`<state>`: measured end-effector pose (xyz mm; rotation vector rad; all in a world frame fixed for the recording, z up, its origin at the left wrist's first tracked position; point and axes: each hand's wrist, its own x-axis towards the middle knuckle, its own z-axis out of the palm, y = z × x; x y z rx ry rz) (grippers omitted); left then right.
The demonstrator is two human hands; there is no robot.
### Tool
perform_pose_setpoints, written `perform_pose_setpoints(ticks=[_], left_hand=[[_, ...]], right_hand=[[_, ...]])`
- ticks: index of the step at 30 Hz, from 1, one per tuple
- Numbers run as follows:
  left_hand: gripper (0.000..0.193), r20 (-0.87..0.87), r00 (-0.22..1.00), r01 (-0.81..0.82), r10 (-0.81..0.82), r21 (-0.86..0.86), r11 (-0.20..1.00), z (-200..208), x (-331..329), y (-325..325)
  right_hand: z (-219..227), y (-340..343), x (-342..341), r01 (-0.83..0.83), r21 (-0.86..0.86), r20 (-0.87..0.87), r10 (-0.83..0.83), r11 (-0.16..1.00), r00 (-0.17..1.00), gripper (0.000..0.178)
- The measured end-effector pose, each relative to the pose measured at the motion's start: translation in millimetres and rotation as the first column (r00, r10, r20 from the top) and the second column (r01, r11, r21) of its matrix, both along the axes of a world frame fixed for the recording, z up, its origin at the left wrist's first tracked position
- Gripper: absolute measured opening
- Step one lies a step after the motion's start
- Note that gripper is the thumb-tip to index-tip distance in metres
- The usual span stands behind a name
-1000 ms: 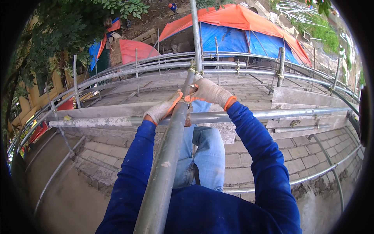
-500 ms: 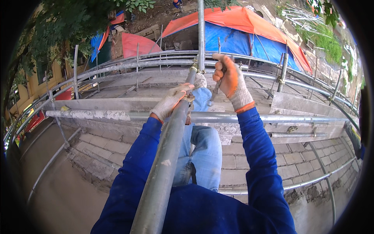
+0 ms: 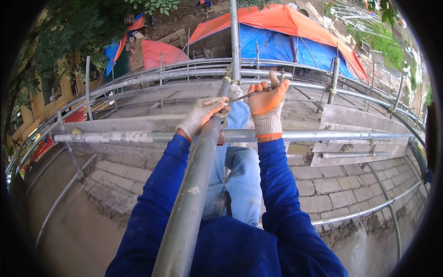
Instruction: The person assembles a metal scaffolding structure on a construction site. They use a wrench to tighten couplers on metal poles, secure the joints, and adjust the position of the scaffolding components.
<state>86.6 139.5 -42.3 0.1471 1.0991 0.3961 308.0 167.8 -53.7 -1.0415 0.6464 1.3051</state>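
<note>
A long grey scaffold pipe (image 3: pixel 189 198) runs from the lower edge up between my arms and crosses over a horizontal pipe (image 3: pixel 318 136). My left hand (image 3: pixel 199 115), in a white knit glove with orange trim, closes around a scaffold clamp (image 3: pixel 223 111) on the long pipe, thumb and fingers near its bolt. In the matching glove, my right hand (image 3: pixel 267 104) grips a thin metal wrench (image 3: pixel 240 98), palm turned upward. The wrench's far end reaches the clamp beside my left fingers; its exact seating on the bolt is hidden.
An upright pipe (image 3: pixel 235 41) stands ahead, joined near the long pipe's far end. Curved-looking guard rails (image 3: pixel 138 82) ring the brick surface (image 3: pixel 341 198) below. Orange and blue tarps (image 3: pixel 277 44) spread beyond. Another person (image 3: pixel 203 3) is far off at the top.
My right hand has swung left and slightly down, turning its palm upward, bringing the wrench to the clamp. My left hand stays at the clamp.
</note>
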Motion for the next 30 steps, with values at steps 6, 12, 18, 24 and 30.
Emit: perform_pose_setpoints(ticks=[6, 12, 18, 24, 30], left_hand=[[0.037, -0.125, 0.990, 0.081, -0.068, 0.106, 0.991, 18.4, 7.6, 4.8], [0.038, -0.201, 0.959, 0.229, -0.199, 0.140, 0.963, 11.4, 3.7, 9.2], [0.037, -0.164, 0.980, 0.137, -0.109, 0.172, 0.975, 10.8, 5.8, 1.4], [0.037, -0.128, 0.976, 0.191, -0.179, 0.088, 0.978, -0.1, -1.3, 5.2], [0.035, -0.083, 0.973, 0.226, -0.216, 0.134, 0.965, -6.8, -2.7, 5.7]], right_hand=[[51.0, -13.8, -32.7, -0.084, 0.012, 0.419, 0.071, 0.996, 0.905, 0.050], [60.4, -54.6, -67.7, -0.214, 0.134, 0.604, 0.091, 0.968, 0.792, 0.016], [73.5, -43.6, -73.4, -0.294, -0.039, 0.774, 0.215, 0.955, 0.595, 0.017], [85.8, -14.7, -45.3, -0.565, -0.273, 0.773, 0.527, 0.779, 0.353, 0.017], [111.2, -57.2, -57.6, -0.602, -0.337, 0.860, 0.496, 0.724, 0.117, 0.023]])
